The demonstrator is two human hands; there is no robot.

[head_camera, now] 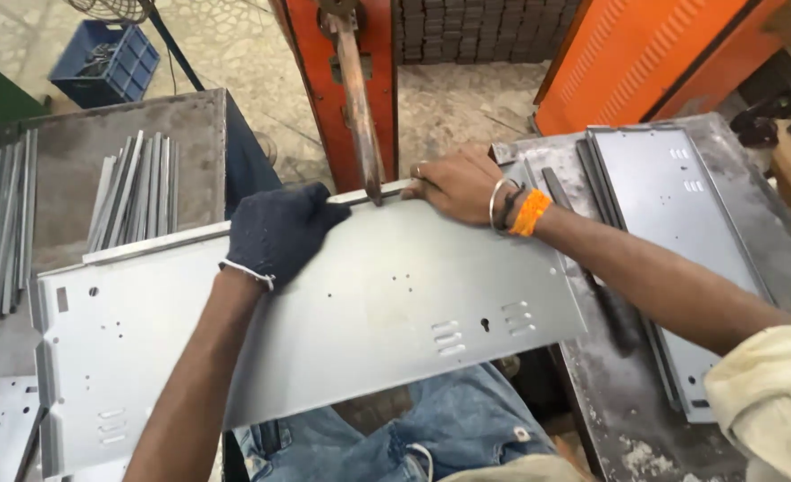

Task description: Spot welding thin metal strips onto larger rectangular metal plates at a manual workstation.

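A long grey sheet-metal panel (378, 312) with punched holes and slots lies across my lap, tilted up to the right. My left hand (279, 230), in a dark knit glove, presses on the panel's far edge. My bare right hand (456, 185), with a metal bangle and orange thread at the wrist, grips that same far edge, where a narrow metal strip (159, 242) runs along it. A rusty copper-coloured electrode arm (360, 107) of an orange machine (346, 71) comes down onto the edge between my two hands.
Grey metal strips (137, 192) lie in bundles on a worn table (70, 143) at left. More panels (672, 214) are stacked on a scuffed bench (628, 393) at right. A blue crate (105, 62) sits on the floor, an orange cabinet (645, 54) behind.
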